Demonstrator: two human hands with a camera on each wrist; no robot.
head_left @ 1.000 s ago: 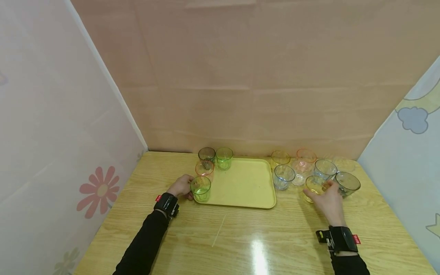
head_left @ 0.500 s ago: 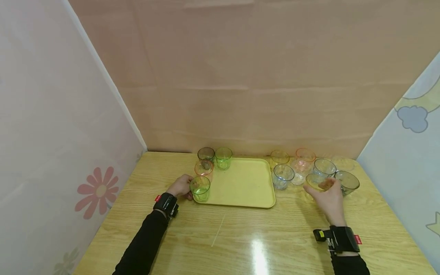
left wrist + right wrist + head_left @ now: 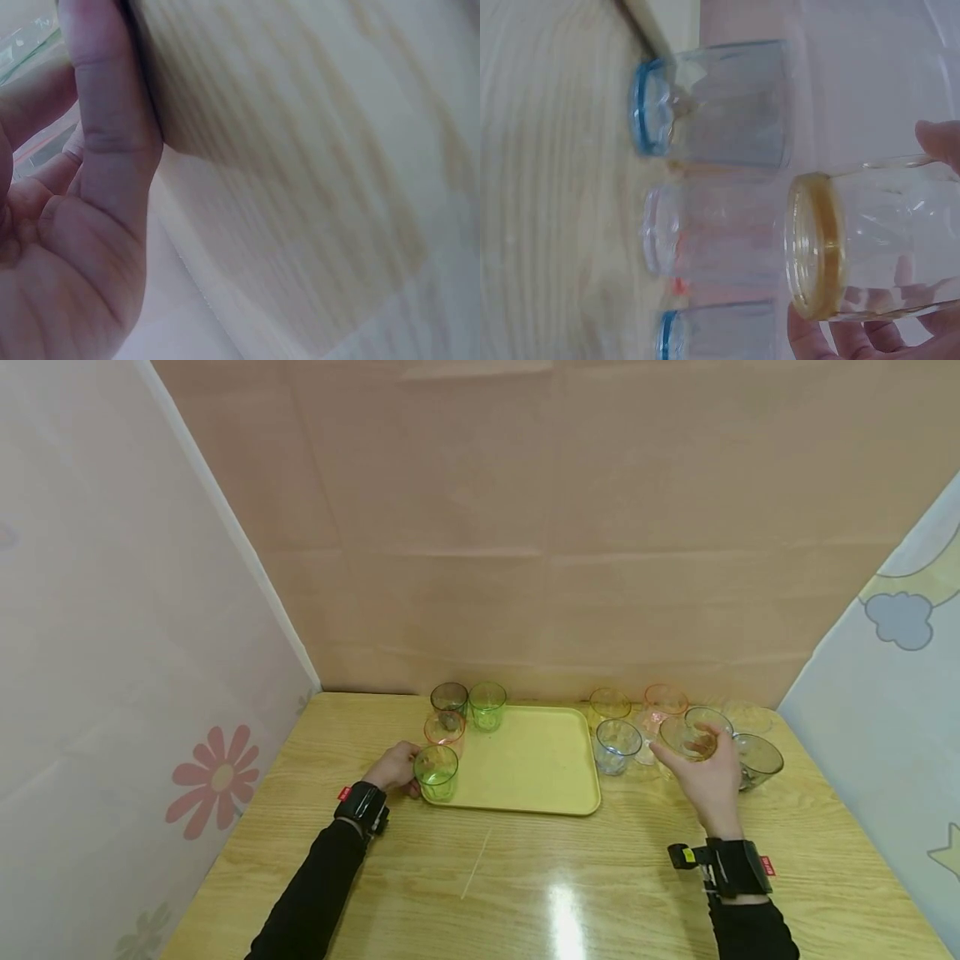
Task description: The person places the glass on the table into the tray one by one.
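Observation:
My left hand (image 3: 408,769) grips a green glass (image 3: 437,772) that stands at the front left corner of the yellow tray (image 3: 528,768). Its fingers (image 3: 112,127) fill the left wrist view beside the wooden table (image 3: 315,165). My right hand (image 3: 696,753) holds a yellow-tinted glass (image 3: 684,737) lifted above the table, right of the tray. In the right wrist view this yellow glass (image 3: 862,240) hangs in my fingers (image 3: 855,341) over a blue glass (image 3: 712,105) and a clear pinkish glass (image 3: 712,240).
On the tray's left side stand a grey glass (image 3: 449,697), a second green glass (image 3: 487,705) and an orange glass (image 3: 445,727). Right of the tray stand several more glasses, among them a blue one (image 3: 618,746) and a dark one (image 3: 757,759). Screens enclose the table.
My right hand has lifted the yellow glass off the table and carried it up and slightly left. The left hand and green glass have stayed put.

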